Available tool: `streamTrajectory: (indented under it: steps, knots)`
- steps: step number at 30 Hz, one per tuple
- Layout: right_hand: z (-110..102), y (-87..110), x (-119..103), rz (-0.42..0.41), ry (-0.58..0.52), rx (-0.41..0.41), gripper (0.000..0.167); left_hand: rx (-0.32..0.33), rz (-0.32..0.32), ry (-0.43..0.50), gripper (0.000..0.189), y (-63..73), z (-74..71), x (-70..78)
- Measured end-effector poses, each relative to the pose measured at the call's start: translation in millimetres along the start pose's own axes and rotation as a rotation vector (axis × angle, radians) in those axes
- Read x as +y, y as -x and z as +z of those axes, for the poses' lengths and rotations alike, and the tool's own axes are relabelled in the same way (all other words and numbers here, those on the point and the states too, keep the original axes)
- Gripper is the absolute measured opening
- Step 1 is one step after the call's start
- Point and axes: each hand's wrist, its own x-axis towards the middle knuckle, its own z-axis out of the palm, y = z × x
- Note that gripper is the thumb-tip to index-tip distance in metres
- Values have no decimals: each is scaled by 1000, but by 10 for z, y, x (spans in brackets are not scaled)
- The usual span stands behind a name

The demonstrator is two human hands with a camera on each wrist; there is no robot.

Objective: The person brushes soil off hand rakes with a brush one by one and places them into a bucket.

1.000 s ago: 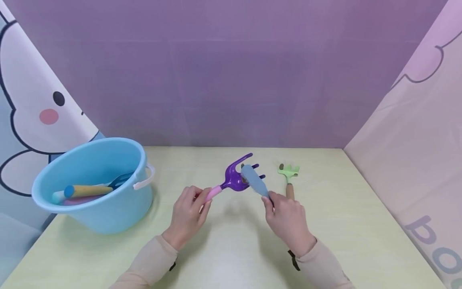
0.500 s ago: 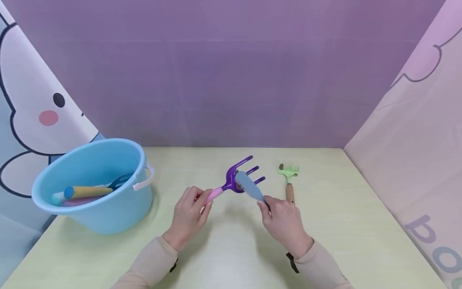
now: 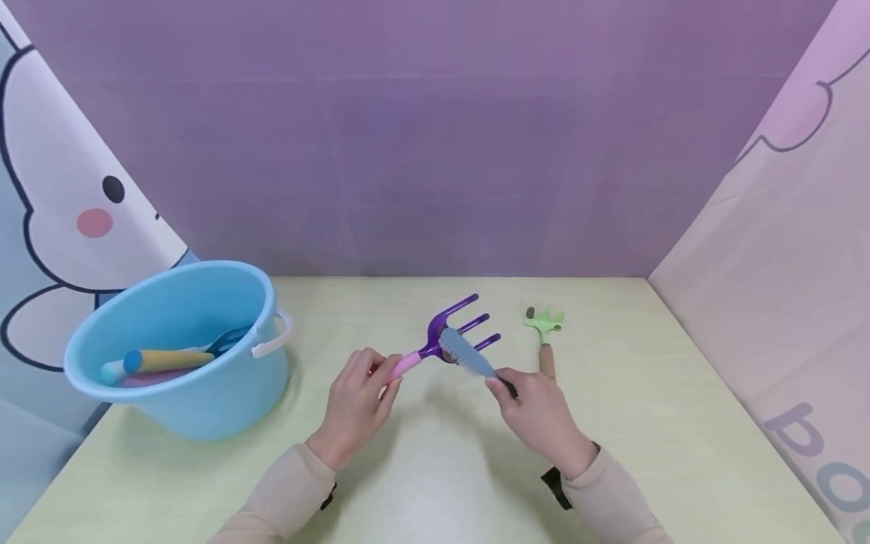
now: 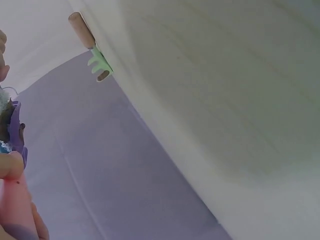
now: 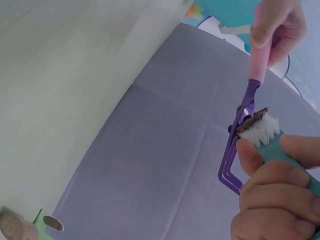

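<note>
My left hand [image 3: 356,404] grips the pink handle of a small purple hand rake [image 3: 436,332], its tines pointing right and away. Brown clods [image 5: 251,121] cling to the rake's head. In my right hand [image 3: 540,415] is a blue brush [image 3: 469,353], held by its dark handle. Its white bristles [image 5: 262,131] press against the brown clods where the tines join the head, as the right wrist view shows. Both tools are held above the table. From the left wrist, only the rake's edge and part of its pink handle [image 4: 16,200] appear.
A light blue bucket [image 3: 204,412] with a white handle stands at the left, holding several tools, one yellow-handled [image 3: 170,360]. Beyond my right hand, a green hand rake [image 3: 544,323] with a wooden handle and brown spots lies on the pale table [image 3: 646,408]. A purple backdrop [image 3: 442,151] rises behind.
The brush has moved left and toward me, from across the tines to the base of the rake's head, and has tilted so its bristles show. The rake has barely shifted.
</note>
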Motion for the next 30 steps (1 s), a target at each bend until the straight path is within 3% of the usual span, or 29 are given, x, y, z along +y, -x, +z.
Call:
streamTrajectory:
  steps: [12,21,26,30]
  knots:
    - [-110,-29,59,165,-227,-124,19,-35,-13,-36,27,-32,-28,15]
    - [-147,-8,18,177,-289,-147,21,-58,-11,-62,27,-26,-27,1]
    - [-149,-25,-9,146,-422,-253,28,-57,-14,-63,27,-13,-15,4]
    - [-115,-37,18,171,-474,-296,30,-41,-1,-53,27,-23,-11,16]
